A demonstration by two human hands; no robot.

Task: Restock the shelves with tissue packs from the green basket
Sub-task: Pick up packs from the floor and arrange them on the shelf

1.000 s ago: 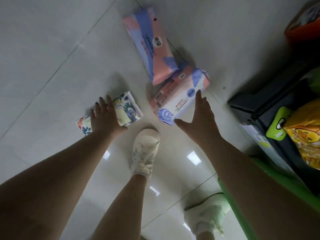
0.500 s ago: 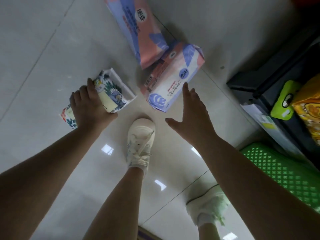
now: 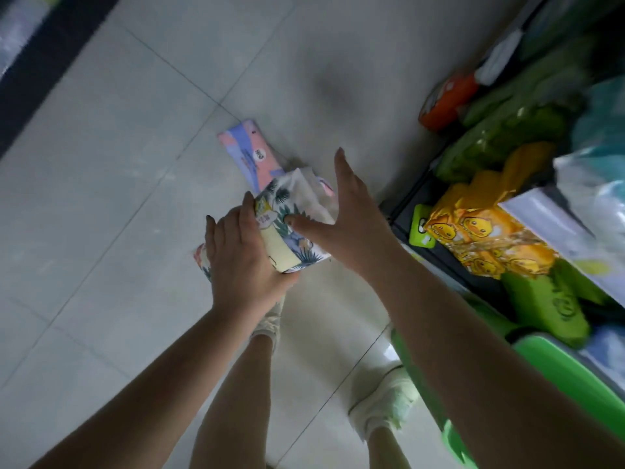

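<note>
Left hand: the left hand (image 3: 241, 262) was stretched out and down, palm down, with its fingers wrapped over the leafy tissue pack (image 3: 287, 231). The pack was gripped from its left side.
Right hand: the right hand (image 3: 351, 218) was held beside the same pack with its fingers straight and spread. Its thumb (image 3: 304, 225) was laid against the pack's top. Nothing was gripped by it.
Both arms: they were reached forward, close together, with the pack kept between the two hands.
Leafy tissue pack: it was held above the tiled floor (image 3: 135, 198), in front of the white shoes (image 3: 385, 401).
Pink and blue pack: the pink and blue pack (image 3: 252, 154) was left lying on the floor, just past the hands. Its near end was hidden by the leafy pack.
Green basket: the green basket (image 3: 558, 370) was seen at the right, beside the right arm.
Shelf: the shelf (image 3: 406, 211) at the right was filled with yellow duck packs (image 3: 480, 238) and green packs (image 3: 541, 306).
</note>
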